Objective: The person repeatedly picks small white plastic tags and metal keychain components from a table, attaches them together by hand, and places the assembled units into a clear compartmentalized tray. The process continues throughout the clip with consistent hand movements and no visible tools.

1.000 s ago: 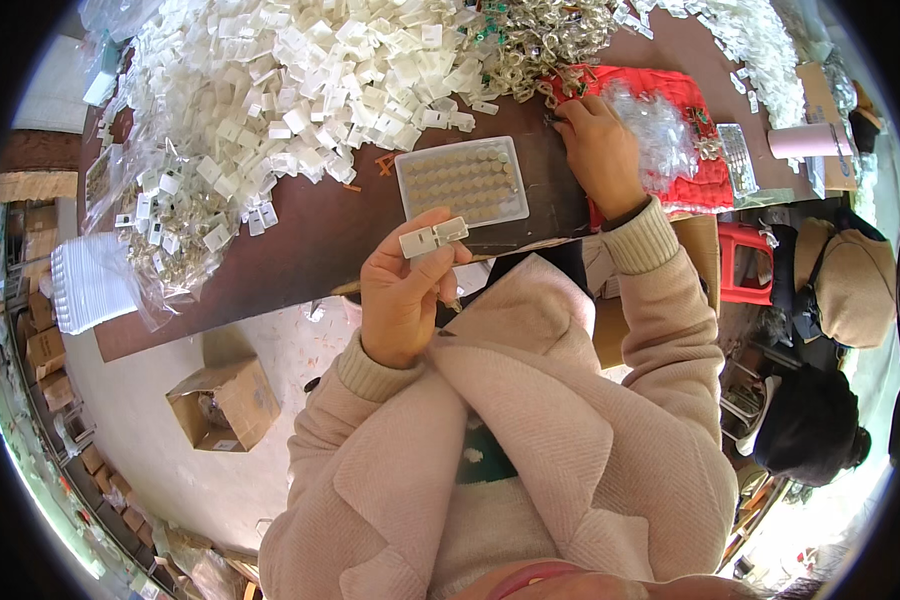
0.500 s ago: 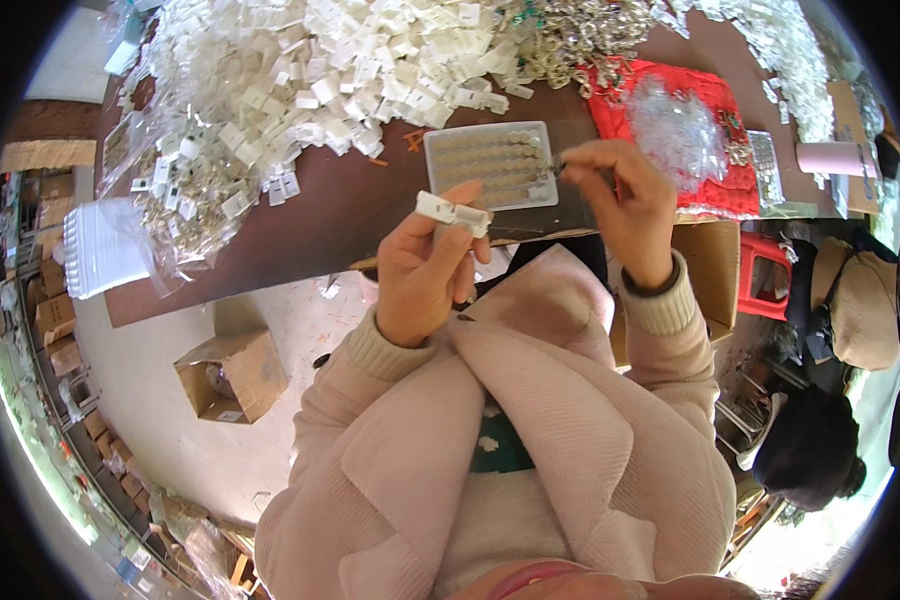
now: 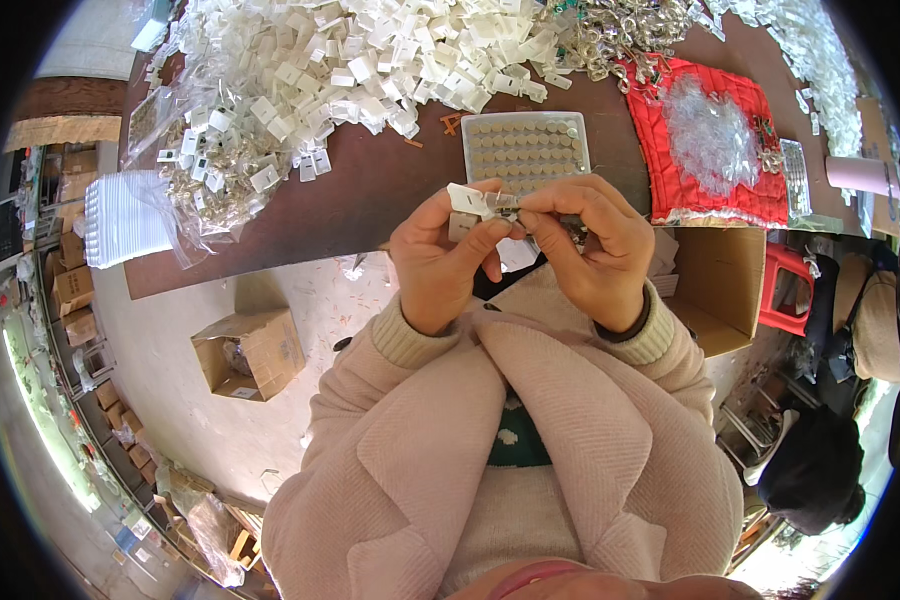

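My left hand (image 3: pixel 436 268) grips a small white plastic clip-like holder (image 3: pixel 467 200), with two flat flaps standing apart and a clear part at its right side. Thumb and fingertips of my right hand (image 3: pixel 602 250) are pinched together at the end of that clear part. What they hold is small and largely covered by the fingers; only a dark, shiny bit shows. Just beyond both hands lies a shallow translucent tray (image 3: pixel 515 117), with small round greyish pieces in rows. The hands meet above the table's near edge.
Heaped on the brown table (image 3: pixel 345 207) are white plastic pieces (image 3: pixel 390 60) and shiny metal parts (image 3: pixel 625 35). A red cloth (image 3: pixel 650 140) carries clear plastic bits (image 3: pixel 710 130). White stacked trays (image 3: pixel 120 220) stand left. Cardboard boxes (image 3: pixel 270 345) and a red stool (image 3: pixel 788 290) are below.
My right hand has moved left from beside the tray to the holder in my left hand. The holder's white flaps now stand apart. The whole view has shifted slightly.
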Motion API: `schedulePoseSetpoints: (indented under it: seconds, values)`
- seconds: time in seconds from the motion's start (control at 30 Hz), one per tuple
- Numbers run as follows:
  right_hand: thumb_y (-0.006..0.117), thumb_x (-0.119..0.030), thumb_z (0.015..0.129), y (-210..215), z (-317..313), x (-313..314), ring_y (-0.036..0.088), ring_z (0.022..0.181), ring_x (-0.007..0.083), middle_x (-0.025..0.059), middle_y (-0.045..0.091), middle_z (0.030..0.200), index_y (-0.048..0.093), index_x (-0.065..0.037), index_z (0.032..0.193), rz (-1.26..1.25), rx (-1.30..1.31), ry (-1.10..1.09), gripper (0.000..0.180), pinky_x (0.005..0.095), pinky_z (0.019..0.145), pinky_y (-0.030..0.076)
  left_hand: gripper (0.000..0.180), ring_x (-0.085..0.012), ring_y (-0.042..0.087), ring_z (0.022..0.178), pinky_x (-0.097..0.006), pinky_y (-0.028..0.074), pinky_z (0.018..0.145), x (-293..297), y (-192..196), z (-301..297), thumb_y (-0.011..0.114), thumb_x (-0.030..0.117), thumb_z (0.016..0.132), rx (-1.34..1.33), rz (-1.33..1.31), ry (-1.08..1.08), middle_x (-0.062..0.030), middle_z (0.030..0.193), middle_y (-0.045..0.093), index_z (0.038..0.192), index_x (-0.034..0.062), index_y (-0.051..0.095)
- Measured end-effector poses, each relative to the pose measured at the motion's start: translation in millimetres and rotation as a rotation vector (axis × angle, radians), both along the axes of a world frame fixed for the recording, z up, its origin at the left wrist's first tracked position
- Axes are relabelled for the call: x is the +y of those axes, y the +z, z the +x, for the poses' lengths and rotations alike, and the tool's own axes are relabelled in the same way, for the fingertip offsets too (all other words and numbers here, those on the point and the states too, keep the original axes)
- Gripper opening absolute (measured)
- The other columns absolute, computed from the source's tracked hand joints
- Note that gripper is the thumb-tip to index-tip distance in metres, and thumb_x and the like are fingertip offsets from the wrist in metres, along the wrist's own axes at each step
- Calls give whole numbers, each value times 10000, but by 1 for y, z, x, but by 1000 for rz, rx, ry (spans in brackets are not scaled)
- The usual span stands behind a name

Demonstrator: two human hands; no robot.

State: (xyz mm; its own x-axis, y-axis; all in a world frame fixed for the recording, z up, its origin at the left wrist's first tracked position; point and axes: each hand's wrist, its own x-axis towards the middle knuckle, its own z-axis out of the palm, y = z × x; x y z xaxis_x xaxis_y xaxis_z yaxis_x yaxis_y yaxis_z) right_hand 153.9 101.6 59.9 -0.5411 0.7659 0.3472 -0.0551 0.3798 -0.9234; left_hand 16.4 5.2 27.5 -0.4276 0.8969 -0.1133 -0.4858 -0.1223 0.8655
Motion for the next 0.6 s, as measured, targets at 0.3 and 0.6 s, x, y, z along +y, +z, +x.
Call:
schedulePoseSetpoints:
  seconds: [0.3,0.6]
  values:
    - [676,76,860,2,3,0,681,757,104,69,685,905,700,41,970,-468,56,150,118,220,642,527,353,-93,642,641,-180,486,492,-3,0,-2,688,-23,911,57,25,-2,-134,915,711,1248,-60,592]
    - [734,51,840,-8,1,-2,681,784,116,79,714,910,731,18,982,-289,60,168,146,232,688,539,217,-128,660,643,-190,480,467,-1,-13,0,698,-68,882,-17,203,103,-149,922,692,1053,-1,581]
